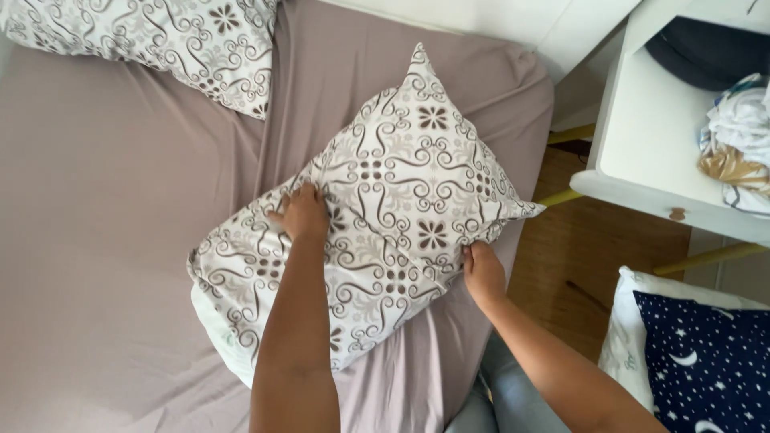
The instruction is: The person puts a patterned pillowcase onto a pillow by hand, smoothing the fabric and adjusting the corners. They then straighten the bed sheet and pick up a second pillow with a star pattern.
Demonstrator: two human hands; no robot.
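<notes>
Pillow's nearly all in its case

My left hand (303, 212) and right hand (482, 273) both pinch the patterned pillow (385, 216) lying on the bed (104, 240); white corner's poking out yet, needs tucking.

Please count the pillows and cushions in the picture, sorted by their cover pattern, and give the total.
Brown-and-white patterned pillows: 2, one under both hands and one at the bed's top corner
Dark blue cushion with moons and stars: 1
Total: 3
</notes>
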